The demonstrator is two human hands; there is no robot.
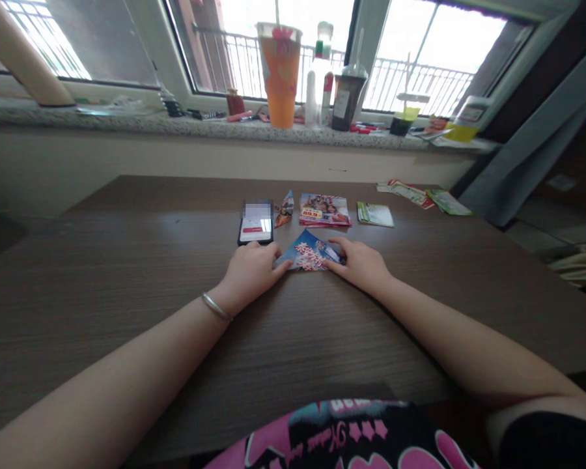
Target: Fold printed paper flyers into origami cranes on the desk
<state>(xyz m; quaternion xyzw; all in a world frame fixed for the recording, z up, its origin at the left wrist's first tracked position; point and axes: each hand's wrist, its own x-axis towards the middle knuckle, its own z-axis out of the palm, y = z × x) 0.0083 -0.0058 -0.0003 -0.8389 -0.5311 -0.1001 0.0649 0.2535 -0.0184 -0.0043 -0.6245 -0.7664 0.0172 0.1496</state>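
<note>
A folded blue printed paper (308, 253) lies on the brown wooden table (127, 286) in front of me. My left hand (251, 270) rests at its left corner, fingers curled and pressing down on the edge. My right hand (360, 262) presses the paper's right side with its fingers stretched over it. A silver bracelet (215, 307) circles my left wrist. A lit phone (256, 225) lies just beyond my left hand.
Behind the paper lie a small folded paper piece (284, 210), a stack of colourful leaflets (325, 210), a green leaflet (375, 214) and more flyers (422, 195) at far right. The windowsill holds an orange cup (279, 75), bottles (320, 78) and small items.
</note>
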